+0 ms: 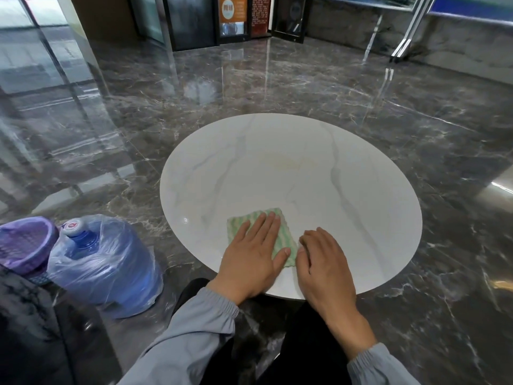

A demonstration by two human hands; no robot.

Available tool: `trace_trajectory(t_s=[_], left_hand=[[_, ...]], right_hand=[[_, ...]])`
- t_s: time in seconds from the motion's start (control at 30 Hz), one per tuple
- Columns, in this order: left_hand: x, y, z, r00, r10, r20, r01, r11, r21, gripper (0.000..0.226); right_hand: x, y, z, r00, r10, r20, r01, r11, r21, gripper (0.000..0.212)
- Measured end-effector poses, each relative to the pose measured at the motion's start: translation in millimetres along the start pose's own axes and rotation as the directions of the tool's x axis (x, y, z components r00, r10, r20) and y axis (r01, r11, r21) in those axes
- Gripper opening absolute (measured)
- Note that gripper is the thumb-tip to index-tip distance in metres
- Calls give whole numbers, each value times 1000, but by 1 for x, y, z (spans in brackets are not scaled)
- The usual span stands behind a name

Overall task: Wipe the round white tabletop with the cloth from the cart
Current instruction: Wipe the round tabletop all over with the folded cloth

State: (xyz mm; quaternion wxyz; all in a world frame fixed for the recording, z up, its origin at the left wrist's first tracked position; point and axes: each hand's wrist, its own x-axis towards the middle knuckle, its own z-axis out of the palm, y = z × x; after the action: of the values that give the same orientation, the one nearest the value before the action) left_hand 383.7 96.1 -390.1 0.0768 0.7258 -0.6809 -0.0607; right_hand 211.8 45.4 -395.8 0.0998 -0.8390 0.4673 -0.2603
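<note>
A round white tabletop point(291, 168) with faint grey veins fills the middle of the view. A green and white striped cloth point(280, 240) lies flat on its near part. My left hand point(252, 257) rests flat on the cloth with straight fingers. My right hand point(324, 262) sits just right of the cloth, its fingers curled down at the cloth's right edge; whether they pinch the cloth I cannot tell.
A large blue water bottle point(102, 262) wrapped in clear plastic stands on the floor at the left. Beside it is a bin lined with a purple bag point(25, 243). Glossy dark marble floor point(416, 120) surrounds the table. Dark doors point(194, 20) stand at the back.
</note>
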Motion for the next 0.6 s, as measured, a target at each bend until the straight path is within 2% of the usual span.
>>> trace_trajectory(t_s=[0.17, 0.33, 0.6], left_hand=[[-8, -34, -15, 997, -27, 73, 28, 999, -15, 71], [-15, -51, -18, 998, -52, 48, 52, 999, -10, 81], [-55, -9, -1, 984, 173, -31, -173, 985, 3, 61]], right_hand=[[1, -6, -7, 999, -40, -12, 40, 999, 3, 14], [5, -7, -2, 999, -30, 25, 30, 999, 35, 29], [3, -13, -1, 998, -5, 56, 0, 996, 91, 32]])
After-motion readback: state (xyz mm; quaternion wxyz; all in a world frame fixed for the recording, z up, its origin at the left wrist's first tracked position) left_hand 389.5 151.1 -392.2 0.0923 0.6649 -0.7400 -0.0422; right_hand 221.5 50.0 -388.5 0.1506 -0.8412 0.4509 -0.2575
